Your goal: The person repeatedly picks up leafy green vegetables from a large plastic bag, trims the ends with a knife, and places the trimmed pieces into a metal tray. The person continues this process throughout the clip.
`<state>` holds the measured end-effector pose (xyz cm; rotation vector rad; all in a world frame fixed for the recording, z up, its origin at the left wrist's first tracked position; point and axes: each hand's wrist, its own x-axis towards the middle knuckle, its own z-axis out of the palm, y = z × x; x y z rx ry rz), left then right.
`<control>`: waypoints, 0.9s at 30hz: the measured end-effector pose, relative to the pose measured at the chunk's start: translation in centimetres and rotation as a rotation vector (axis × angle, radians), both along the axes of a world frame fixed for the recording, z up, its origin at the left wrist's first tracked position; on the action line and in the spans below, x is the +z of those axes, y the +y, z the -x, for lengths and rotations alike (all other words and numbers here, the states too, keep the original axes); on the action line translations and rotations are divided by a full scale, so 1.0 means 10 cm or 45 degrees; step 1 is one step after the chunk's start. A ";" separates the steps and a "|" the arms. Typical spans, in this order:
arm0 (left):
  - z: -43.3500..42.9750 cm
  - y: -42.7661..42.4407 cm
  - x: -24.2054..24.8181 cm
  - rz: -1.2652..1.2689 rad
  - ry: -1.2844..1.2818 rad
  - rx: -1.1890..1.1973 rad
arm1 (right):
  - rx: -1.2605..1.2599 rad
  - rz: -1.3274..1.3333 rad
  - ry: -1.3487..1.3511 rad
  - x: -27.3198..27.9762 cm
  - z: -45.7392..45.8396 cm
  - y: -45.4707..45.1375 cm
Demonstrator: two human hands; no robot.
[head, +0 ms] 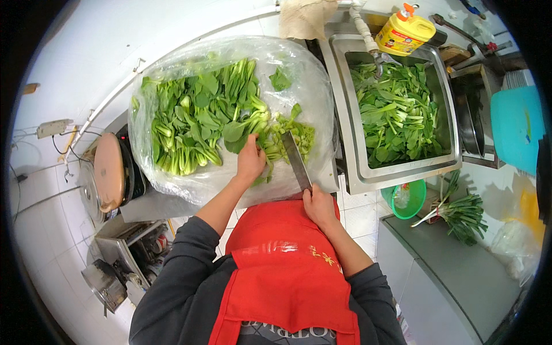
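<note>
In my right hand (321, 205) is a kitchen knife (296, 159), gripped at the handle end, its blade pointing away from me over a heap of trimmed green stem ends (304, 136). My left hand (252, 159) has its fingers curled at a leafy bok choy (248, 125); whether they grip it is hidden. Left of that hand lies a large pile of bok choy (194, 116), stalks mostly towards me. The greens rest on a clear plastic bag (302, 77) spread over the worktop. A loose leaf (280, 79) lies apart near the far side.
To the right, a steel sink (351, 168) holds many leafy greens (396, 112) under a tap (378, 64). A yellow detergent bottle (405, 32) stands behind it. A green basket (403, 198) and spring onions (461, 215) are lower right. A round-lidded cooker (110, 172) stands left.
</note>
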<state>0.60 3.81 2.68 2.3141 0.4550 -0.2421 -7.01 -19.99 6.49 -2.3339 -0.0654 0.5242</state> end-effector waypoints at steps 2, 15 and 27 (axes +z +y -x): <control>0.07 0.07 0.08 -0.239 -0.182 -0.295 | 0.009 0.036 0.011 0.00 0.00 -0.01; 0.00 0.23 0.23 -0.588 -0.648 -1.107 | 0.091 0.021 -0.082 -0.13 0.00 0.13; 0.14 0.11 0.05 -0.493 -0.483 -0.822 | 0.188 0.051 -0.070 -0.12 -0.04 0.18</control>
